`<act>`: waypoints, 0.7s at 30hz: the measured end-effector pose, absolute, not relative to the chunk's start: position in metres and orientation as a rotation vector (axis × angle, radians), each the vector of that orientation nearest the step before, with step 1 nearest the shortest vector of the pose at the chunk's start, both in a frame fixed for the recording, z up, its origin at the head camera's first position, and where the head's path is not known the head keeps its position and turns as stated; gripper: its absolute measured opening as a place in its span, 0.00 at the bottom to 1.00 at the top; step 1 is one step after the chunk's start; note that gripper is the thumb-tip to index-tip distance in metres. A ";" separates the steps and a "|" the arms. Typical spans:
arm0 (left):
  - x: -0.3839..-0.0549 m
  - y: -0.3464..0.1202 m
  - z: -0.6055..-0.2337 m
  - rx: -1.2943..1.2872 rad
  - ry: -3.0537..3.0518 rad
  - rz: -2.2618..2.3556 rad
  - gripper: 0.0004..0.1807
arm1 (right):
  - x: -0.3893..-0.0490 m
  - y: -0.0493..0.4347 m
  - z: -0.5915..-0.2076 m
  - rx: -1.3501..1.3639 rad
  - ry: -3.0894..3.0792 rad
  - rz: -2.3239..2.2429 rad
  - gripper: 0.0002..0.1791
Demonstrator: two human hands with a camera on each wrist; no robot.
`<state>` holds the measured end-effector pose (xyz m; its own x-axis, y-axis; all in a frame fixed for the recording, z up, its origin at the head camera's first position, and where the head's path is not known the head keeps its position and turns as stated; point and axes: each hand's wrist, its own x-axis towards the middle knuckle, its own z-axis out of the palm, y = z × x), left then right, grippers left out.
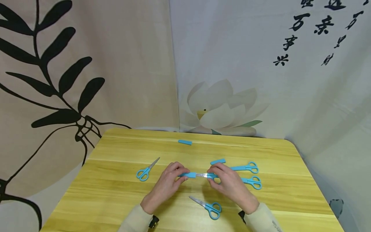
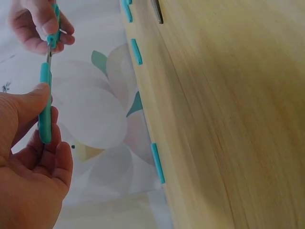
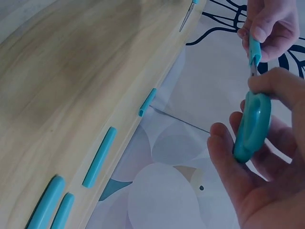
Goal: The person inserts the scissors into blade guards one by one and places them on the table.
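Observation:
Between finger and thumb my left hand (image 1: 166, 184) pinches a blue blade cover (image 1: 190, 175). My right hand (image 1: 233, 187) grips a pair of scissors (image 3: 258, 121) by its blue handles, partly hidden by the fingers. The scissors' blades point left, their tips inside the cover and a stretch of metal bare between the hands. In the left wrist view the cover (image 2: 45, 105) lies along the left thumb. Both hands are raised above the wooden table (image 1: 121, 206).
Bare-bladed scissors lie at left (image 1: 143, 174) and near the front (image 1: 213, 211). Two covered scissors (image 1: 251, 168) (image 1: 255, 182) lie to the right, partly behind my right hand. Loose blue covers (image 1: 185, 142) (image 1: 218, 161) lie farther back. A printed curtain (image 1: 139, 64) hangs behind the table.

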<state>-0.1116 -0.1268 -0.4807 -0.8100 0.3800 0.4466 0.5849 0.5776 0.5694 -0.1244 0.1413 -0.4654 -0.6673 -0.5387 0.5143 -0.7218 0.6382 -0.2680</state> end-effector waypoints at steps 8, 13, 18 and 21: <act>-0.112 -0.124 -0.479 -0.815 -2.538 -1.081 0.09 | -0.124 0.138 -0.465 1.003 -2.482 0.668 0.14; -0.112 -0.122 -0.478 -0.811 -2.554 -1.091 0.08 | -0.124 0.137 -0.466 1.019 -2.475 0.693 0.14; -0.112 -0.121 -0.476 -0.812 -2.552 -1.090 0.08 | -0.124 0.134 -0.466 1.029 -2.451 0.708 0.14; -0.111 -0.121 -0.477 -0.820 -2.546 -1.083 0.08 | -0.124 0.133 -0.467 1.037 -2.435 0.709 0.14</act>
<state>-0.1114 -0.1206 -0.4766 -0.8086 0.3980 0.4334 0.5882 0.5641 0.5794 -0.1236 0.1326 -0.4668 -0.6454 -0.5447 0.5356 -0.7470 0.5966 -0.2934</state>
